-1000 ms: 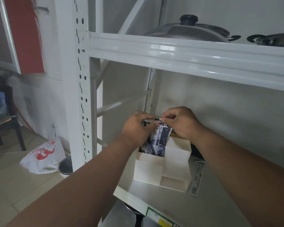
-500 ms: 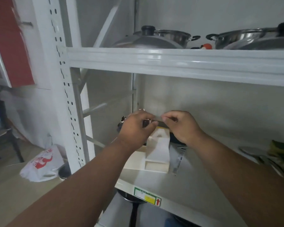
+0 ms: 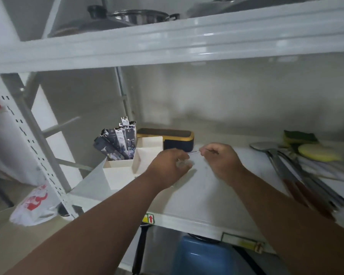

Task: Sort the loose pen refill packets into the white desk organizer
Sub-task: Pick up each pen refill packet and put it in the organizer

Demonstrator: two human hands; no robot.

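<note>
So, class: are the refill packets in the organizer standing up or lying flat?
Standing, leaning left: the refill packets poke above the white organizer rim.

A white metal shelving unit (image 3: 167, 44) with a perforated upright (image 3: 30, 147) stands against a pale, dimly lit wall (image 3: 236, 92). Steel pots (image 3: 139, 16) sit on its upper shelf. On the beige floor (image 3: 6, 241) beside it lies a white plastic bag with red print (image 3: 33, 205), and a blue container (image 3: 203, 257) sits under the lower shelf.

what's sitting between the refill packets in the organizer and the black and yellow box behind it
In the head view, only the white organizer's taller, seemingly empty back compartment lies between the refill packets and the black and yellow box.
</note>
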